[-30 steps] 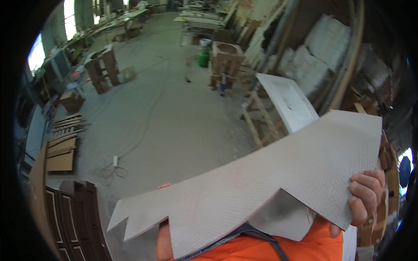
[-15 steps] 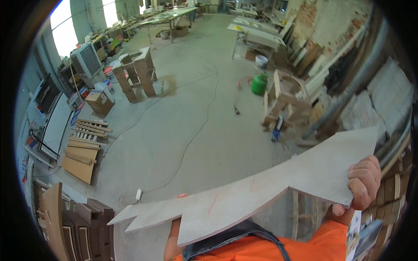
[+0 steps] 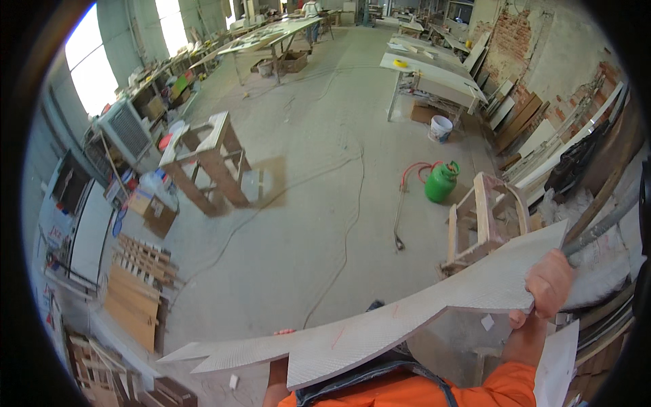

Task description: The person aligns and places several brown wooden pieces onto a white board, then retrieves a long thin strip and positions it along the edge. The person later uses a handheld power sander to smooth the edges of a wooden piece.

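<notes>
I carry a long, pale, curved panel [image 3: 407,315] across my front. Its surface has a fine woven texture and red pencil-like marks. Steps are cut into its near edge, and its left end tapers to a point. My right hand [image 3: 548,279] is closed round the panel's right end, thumb below. Most of my left hand [image 3: 284,332] is hidden under the panel; only its fingertips show, curled over the far edge left of the middle. The panel is off the floor, and a dark shoe tip [image 3: 375,306] shows just beyond it.
A wooden frame stand [image 3: 485,220] is ahead on the right, near a green gas cylinder [image 3: 441,182] with a red hose. Another stand [image 3: 210,163] is on the left. Cables [image 3: 352,237] cross the floor. Wood strips [image 3: 132,298] lie left; worktables [image 3: 434,74] stand farther off.
My view has shifted forward and lifted: the right stand and cylinder appear nearer, and more of the far room shows. Both hands keep hold of the panel, which sits slightly lower at its right end.
</notes>
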A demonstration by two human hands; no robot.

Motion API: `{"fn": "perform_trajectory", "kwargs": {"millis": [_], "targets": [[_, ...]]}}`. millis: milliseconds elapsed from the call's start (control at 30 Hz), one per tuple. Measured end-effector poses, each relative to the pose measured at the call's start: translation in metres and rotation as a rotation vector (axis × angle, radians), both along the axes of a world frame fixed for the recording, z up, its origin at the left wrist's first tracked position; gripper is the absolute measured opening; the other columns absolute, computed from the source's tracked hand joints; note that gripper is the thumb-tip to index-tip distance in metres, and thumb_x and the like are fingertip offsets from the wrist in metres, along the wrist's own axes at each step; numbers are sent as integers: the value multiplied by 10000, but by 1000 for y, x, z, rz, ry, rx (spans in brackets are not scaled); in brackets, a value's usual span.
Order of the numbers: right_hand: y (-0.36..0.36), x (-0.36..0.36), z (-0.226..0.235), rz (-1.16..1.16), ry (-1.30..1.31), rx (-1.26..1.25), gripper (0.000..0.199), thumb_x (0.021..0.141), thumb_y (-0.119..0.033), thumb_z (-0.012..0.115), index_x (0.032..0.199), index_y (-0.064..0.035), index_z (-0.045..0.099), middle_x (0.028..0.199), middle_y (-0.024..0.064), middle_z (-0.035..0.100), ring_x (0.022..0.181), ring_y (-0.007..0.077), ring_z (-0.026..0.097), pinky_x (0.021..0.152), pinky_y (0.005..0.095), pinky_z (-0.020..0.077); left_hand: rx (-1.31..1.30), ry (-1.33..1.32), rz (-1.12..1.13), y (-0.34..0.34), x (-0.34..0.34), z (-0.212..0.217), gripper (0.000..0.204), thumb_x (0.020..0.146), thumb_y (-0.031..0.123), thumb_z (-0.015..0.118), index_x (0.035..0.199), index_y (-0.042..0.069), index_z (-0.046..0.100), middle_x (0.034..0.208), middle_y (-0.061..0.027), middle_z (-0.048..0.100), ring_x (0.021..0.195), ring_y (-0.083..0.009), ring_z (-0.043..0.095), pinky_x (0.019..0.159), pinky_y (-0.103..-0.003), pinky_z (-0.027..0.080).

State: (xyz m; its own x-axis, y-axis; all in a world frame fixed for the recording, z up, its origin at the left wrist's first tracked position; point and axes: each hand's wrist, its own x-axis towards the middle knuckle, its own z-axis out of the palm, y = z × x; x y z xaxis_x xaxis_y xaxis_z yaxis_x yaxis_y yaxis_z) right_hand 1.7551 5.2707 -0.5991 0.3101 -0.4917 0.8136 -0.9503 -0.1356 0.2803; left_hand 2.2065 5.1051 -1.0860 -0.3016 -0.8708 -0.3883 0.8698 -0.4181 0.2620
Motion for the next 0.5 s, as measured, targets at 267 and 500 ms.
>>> {"fn": "perform_trajectory", "kwargs": {"millis": [267,500], "targets": [[-276,-232,-99,62,-237,-7,450,849,-430,635,648,-73,450,594,58,436,521,287,452,518,389,381,-66,-84,150,-265,-113,-5,438,970,485,358,903,168,653,880,-57,669,880,-266,639,863,-496,518],[-529,-413,-175,35,-482,-13,352,750,-290,659,605,-96,403,556,58,360,475,243,396,456,369,288,289,-211,455,-482,-241,107,344,895,414,506,1019,133,661,975,-77,713,903,-287,680,814,-485,531]]}}
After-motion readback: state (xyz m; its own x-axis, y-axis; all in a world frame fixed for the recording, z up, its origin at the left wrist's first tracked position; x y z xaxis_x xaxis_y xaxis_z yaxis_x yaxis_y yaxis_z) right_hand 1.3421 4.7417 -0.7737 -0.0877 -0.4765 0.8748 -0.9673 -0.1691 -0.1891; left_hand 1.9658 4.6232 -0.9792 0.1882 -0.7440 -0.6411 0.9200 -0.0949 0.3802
